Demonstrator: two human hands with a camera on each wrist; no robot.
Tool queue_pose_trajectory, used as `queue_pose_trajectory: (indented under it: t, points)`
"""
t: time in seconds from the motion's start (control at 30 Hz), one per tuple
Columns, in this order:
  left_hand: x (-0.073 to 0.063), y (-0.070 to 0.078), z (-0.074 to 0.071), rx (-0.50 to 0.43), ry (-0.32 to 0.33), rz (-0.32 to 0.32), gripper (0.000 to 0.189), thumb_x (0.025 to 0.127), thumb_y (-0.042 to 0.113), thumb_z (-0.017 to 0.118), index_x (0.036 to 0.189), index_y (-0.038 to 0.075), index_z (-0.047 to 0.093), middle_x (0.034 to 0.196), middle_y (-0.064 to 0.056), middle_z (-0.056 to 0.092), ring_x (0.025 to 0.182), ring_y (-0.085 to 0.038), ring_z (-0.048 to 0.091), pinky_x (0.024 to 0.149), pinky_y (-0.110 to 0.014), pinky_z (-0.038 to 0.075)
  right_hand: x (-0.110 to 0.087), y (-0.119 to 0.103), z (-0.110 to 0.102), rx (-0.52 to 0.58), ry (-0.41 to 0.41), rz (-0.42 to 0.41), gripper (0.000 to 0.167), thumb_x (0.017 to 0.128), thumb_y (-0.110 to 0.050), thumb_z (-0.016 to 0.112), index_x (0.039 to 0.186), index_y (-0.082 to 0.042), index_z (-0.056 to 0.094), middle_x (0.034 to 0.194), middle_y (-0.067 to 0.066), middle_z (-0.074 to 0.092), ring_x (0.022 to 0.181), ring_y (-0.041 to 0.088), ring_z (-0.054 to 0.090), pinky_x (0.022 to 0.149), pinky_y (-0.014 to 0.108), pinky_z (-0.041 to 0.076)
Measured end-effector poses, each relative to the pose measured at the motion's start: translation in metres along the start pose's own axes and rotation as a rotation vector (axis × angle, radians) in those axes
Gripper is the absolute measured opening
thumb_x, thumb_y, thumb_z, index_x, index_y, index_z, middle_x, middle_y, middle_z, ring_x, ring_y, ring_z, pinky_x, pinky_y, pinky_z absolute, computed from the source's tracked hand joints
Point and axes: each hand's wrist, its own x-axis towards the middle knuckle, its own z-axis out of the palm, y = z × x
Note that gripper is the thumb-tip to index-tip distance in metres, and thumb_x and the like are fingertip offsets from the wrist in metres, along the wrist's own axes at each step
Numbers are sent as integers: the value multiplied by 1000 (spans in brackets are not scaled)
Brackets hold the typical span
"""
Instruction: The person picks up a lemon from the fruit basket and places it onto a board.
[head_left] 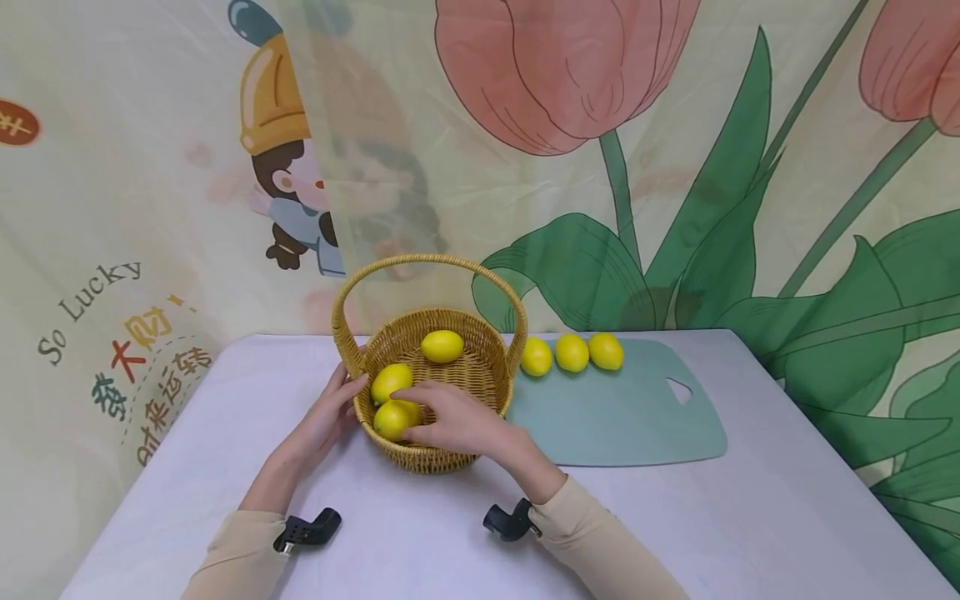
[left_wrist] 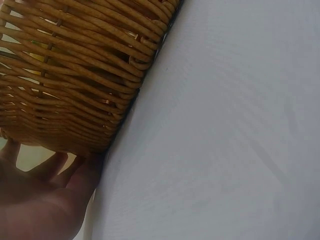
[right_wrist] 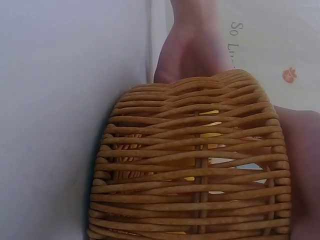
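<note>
Underneath, a white table (head_left: 765, 517) bears a wicker basket (head_left: 435, 462), a green board (head_left: 622, 417) just right of it. My left hand (head_left: 330, 418), fingers extended, touches the basket's left side; my right hand (head_left: 459, 414) straddles a lemon (head_left: 389, 422) inside, pinching or not I cannot tell.

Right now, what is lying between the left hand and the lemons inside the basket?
The woven wall of the basket lies between them, as the head view shows: the left hand is outside it, the lemons inside.
</note>
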Motion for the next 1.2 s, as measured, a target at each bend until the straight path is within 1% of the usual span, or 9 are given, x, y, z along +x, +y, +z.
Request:
queue_pose_trajectory:
  t: [0.23, 0.43, 0.63, 0.73, 0.97, 1.03, 1.07, 1.13, 1.2]
  points:
    - [1, 0, 1, -5, 0, 2, 65, 105, 46, 40, 159, 36, 4, 168, -6, 6, 153, -35, 13, 121, -64, 14, 3, 0, 1, 8, -37, 1, 53, 95, -38, 65, 145, -28, 51, 150, 2, 50, 138, 21, 48, 110, 43, 45]
    - [0, 1, 1, 0, -2, 0, 65, 105, 46, 39, 159, 37, 3, 168, -5, 4, 153, -35, 12, 122, -63, 13, 6, 0, 2, 34, -41, 5, 51, 94, -36, 67, 142, -27, 55, 147, -1, 54, 136, 20, 48, 110, 42, 44]
    - [0, 1, 0, 0, 2, -5, 66, 105, 47, 40, 159, 38, 3, 168, -6, 4, 153, -35, 13, 122, -62, 14, 8, 1, 1, 74, -40, -5, 43, 93, -36, 67, 135, -25, 60, 140, -3, 59, 126, 15, 54, 106, 36, 46]
    - [0, 0, 0, 1, 3, -1, 65, 105, 46, 39, 159, 38, 3, 168, -6, 4, 153, -35, 14, 122, -62, 15, 8, 1, 1, 80, -38, 0, 42, 92, -37, 69, 132, -26, 61, 138, -3, 60, 123, 14, 56, 104, 35, 47]
    - [1, 0, 1, 7, 11, -1, 65, 105, 46, 40, 159, 36, 4, 168, -6, 6, 152, -35, 16, 121, -63, 17, 9, 0, 4, 24, -57, -19, 48, 93, -29, 66, 141, -27, 56, 144, -6, 57, 135, 16, 48, 111, 37, 43]
    - [1, 0, 1, 3, 10, -6, 66, 105, 46, 40, 159, 37, 3, 168, -6, 4, 153, -35, 15, 122, -62, 16, 9, -1, 4, 23, -59, -19, 46, 94, -27, 66, 139, -26, 58, 141, -7, 58, 132, 15, 50, 108, 35, 44]
    - [0, 1, 1, 2, 9, -9, 66, 105, 46, 40, 159, 37, 2, 169, -6, 3, 153, -35, 14, 122, -62, 16, 9, -1, 4, 19, -59, -16, 44, 93, -27, 66, 137, -25, 60, 139, -7, 60, 128, 14, 52, 105, 33, 45]
    - [0, 1, 1, -1, 10, -15, 67, 105, 47, 40, 159, 37, 1, 169, -6, 2, 153, -35, 13, 122, -62, 15, 9, -1, 4, 9, -66, -20, 39, 93, -26, 67, 132, -23, 64, 133, -7, 64, 117, 12, 55, 95, 28, 47]
    - [1, 2, 2, -5, 11, -20, 67, 105, 47, 40, 159, 38, 2, 169, -5, 1, 154, -35, 12, 122, -62, 15, 9, 0, 4, -11, -73, -19, 35, 92, -25, 68, 127, -21, 68, 127, -6, 66, 109, 10, 55, 87, 24, 46]
